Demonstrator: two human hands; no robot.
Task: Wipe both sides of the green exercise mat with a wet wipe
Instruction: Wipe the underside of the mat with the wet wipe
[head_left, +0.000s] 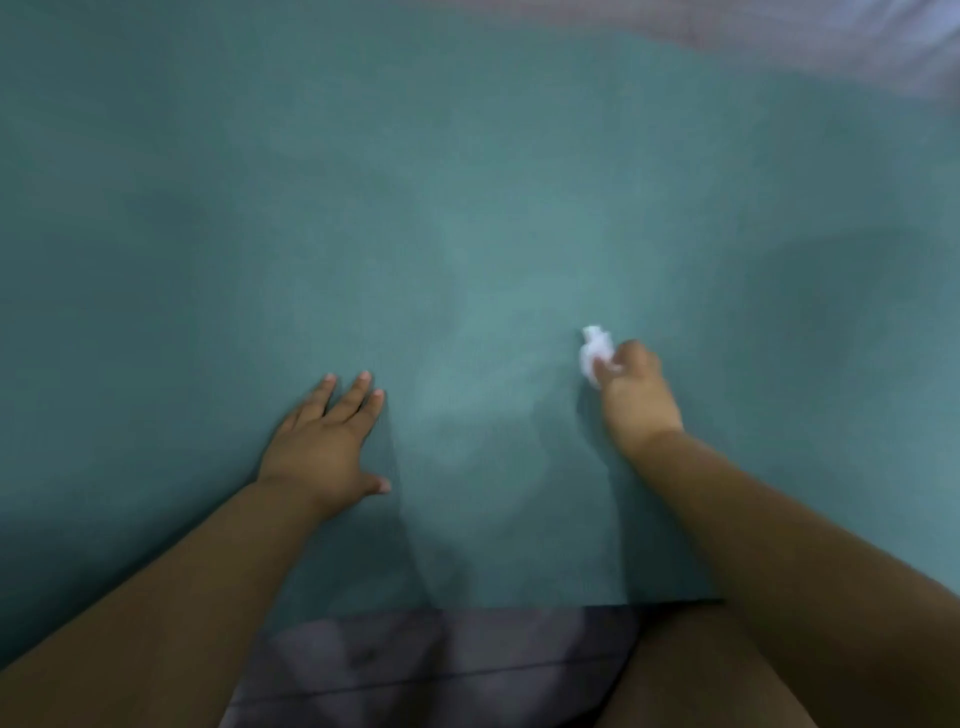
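Head view, looking down. I see the green mat filling nearly the whole frame; the picture is blurred throughout. Its near edge runs across the bottom, just ahead of a strip of dark fabric that lies between my two forearms. Its far edge shows only at the upper right, where a pale pinkish surface begins; I cannot tell what that surface is. The mat's left and right edges lie outside the frame.

My left hand lies palm down on the mat, fingers straight and slightly spread, thumb out to the side, holding nothing. My right hand has its fingers curled round a crumpled white wipe, which sticks out beyond the knuckles on the thumb side; I cannot tell whether the wipe touches the mat.

The two hands are well apart, with bare mat between them. Open mat extends ahead of both hands to the top of the frame, and to either side of them.
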